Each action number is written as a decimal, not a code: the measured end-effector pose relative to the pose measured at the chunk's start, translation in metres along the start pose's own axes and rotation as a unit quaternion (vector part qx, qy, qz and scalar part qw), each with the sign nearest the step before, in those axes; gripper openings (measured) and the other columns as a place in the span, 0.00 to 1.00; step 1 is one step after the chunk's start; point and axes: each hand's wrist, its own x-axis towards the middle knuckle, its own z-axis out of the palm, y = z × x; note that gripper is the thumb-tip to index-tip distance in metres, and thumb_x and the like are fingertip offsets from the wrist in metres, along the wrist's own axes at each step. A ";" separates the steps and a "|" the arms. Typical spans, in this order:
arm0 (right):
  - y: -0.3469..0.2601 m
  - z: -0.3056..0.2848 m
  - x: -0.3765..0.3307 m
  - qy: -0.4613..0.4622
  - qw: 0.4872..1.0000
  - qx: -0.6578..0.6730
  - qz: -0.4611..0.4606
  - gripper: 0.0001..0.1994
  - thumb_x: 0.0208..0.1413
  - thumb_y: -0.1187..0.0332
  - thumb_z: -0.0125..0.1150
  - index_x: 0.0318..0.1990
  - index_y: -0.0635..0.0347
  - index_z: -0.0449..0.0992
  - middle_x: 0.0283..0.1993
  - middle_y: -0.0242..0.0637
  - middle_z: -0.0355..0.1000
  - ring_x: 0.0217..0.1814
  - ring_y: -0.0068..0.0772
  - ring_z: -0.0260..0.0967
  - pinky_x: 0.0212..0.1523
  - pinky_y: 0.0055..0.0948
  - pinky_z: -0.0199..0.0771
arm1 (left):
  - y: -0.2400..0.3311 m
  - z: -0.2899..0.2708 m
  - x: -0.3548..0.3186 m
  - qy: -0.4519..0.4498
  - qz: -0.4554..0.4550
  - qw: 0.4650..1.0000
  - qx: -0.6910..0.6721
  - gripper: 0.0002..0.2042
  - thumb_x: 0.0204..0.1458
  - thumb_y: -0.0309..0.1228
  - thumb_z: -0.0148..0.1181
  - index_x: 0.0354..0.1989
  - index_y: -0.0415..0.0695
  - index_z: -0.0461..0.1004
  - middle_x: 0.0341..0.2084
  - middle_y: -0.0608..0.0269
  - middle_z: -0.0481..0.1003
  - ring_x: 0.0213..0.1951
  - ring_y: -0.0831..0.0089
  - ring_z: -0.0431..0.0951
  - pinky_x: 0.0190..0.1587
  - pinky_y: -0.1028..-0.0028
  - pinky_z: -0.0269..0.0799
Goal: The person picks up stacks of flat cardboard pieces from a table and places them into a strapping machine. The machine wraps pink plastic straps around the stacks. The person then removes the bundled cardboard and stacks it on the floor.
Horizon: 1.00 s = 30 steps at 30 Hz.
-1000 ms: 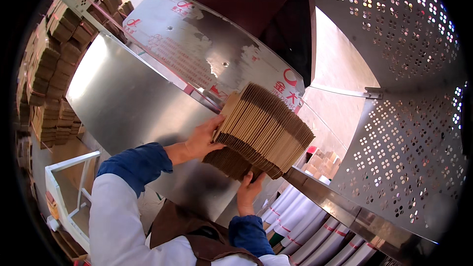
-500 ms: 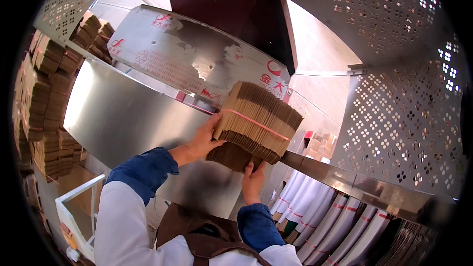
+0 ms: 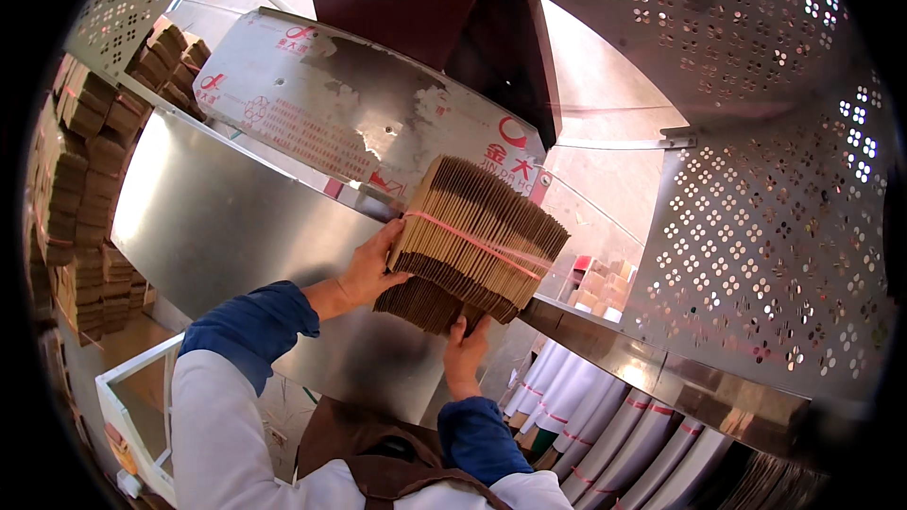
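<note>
A thick bundle of folded brown cardboard pieces (image 3: pixel 482 231) is held above the metal work surface, with pink bands running across its middle. My left hand (image 3: pixel 370 269) grips the bundle's left side, thumb along the lower edge. My right hand (image 3: pixel 465 354) pinches its lower right part from below, fingers partly hidden by the cardboard. Under the banded front, a darker recessed part of the bundle (image 3: pixel 416 302) shows between my hands.
A shiny metal sheet (image 3: pixel 236 217) lies under my left arm. A printed, worn panel (image 3: pixel 331 99) stands beyond it, below a dark red machine housing (image 3: pixel 387 0). Stacked cardboard bundles (image 3: pixel 85 189) line the left. Perforated metal guards (image 3: pixel 746 246) and white rolls (image 3: pixel 652 444) are on the right.
The bundle and both hands sit slightly further left in view, and the surroundings have shifted a little the same way. Two pink strands now show apart on the bundle. Both hands keep their hold.
</note>
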 end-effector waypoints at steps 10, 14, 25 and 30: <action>0.026 0.005 -0.001 0.011 0.999 -0.019 -0.037 0.25 0.60 0.67 0.52 0.62 0.70 0.56 0.27 0.49 0.73 0.28 0.48 0.74 0.30 0.39 0.72 | -0.002 0.000 0.006 -0.035 0.002 0.999 0.032 0.45 0.37 0.28 0.72 0.65 0.42 0.51 0.61 0.44 0.60 0.62 0.47 0.62 0.62 0.62 0.63; 0.016 0.004 0.000 0.006 1.000 -0.004 -0.023 0.25 0.60 0.67 0.52 0.62 0.69 0.56 0.26 0.47 0.73 0.28 0.46 0.75 0.29 0.37 0.72 | -0.004 -0.001 0.007 -0.035 0.009 0.999 0.037 0.45 0.37 0.29 0.72 0.65 0.42 0.51 0.61 0.44 0.61 0.61 0.46 0.63 0.62 0.62 0.64; -0.002 0.001 -0.003 -0.019 0.998 0.034 0.049 0.19 0.60 0.66 0.52 0.55 0.64 0.60 0.36 0.57 0.72 0.37 0.64 0.71 0.35 0.45 0.71 | 0.004 -0.003 0.011 -0.046 -0.029 0.998 -0.014 0.42 0.39 0.27 0.71 0.65 0.42 0.53 0.58 0.46 0.64 0.59 0.50 0.67 0.59 0.63 0.66; 0.010 0.002 -0.001 0.004 0.999 0.030 0.019 0.21 0.60 0.65 0.52 0.56 0.68 0.60 0.35 0.59 0.72 0.39 0.65 0.70 0.37 0.45 0.71 | 0.009 -0.001 0.013 -0.047 -0.019 0.999 0.004 0.41 0.40 0.27 0.71 0.64 0.41 0.54 0.57 0.46 0.65 0.57 0.51 0.69 0.58 0.64 0.67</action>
